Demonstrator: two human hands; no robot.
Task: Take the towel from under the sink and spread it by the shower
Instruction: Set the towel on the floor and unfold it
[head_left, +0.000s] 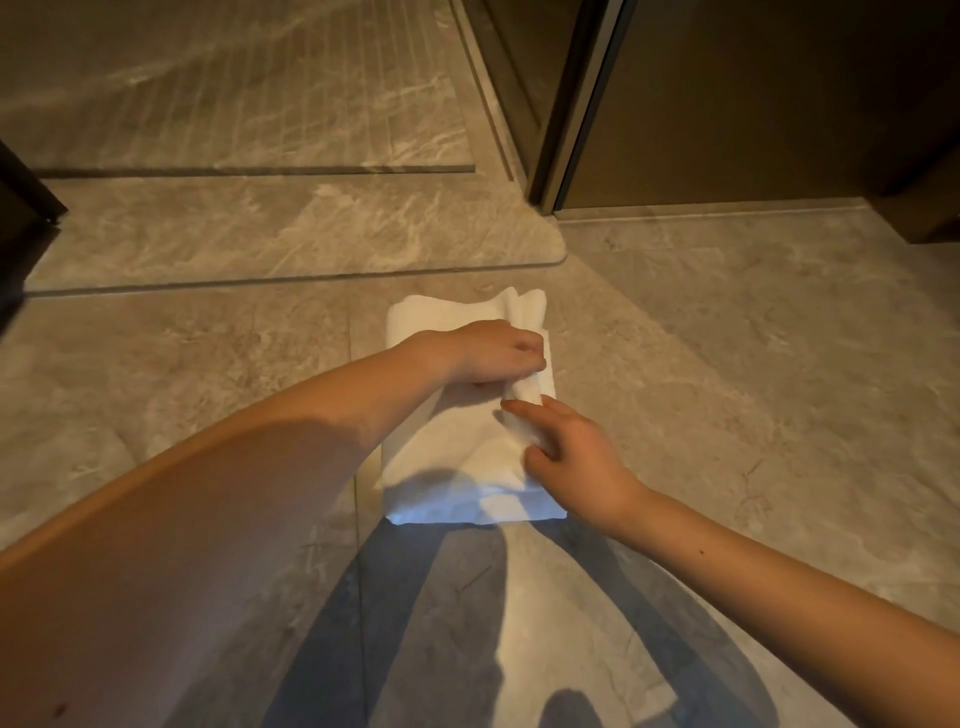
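A white towel (457, 447), folded into a long rectangle, lies on the grey marble floor just in front of the shower step. My left hand (493, 353) reaches across it and pinches a fold of cloth on the towel's right edge. Just below, my right hand (566, 447) grips the same raised fold with thumb and fingers. Both forearms come in from the bottom corners and cover parts of the towel.
A raised marble shower threshold (291, 234) with a rounded corner runs across behind the towel, and the grooved shower floor (234, 88) lies beyond it. A dark metal door frame (571, 104) and brown wall stand at the upper right. Open floor (753, 364) lies right of the towel.
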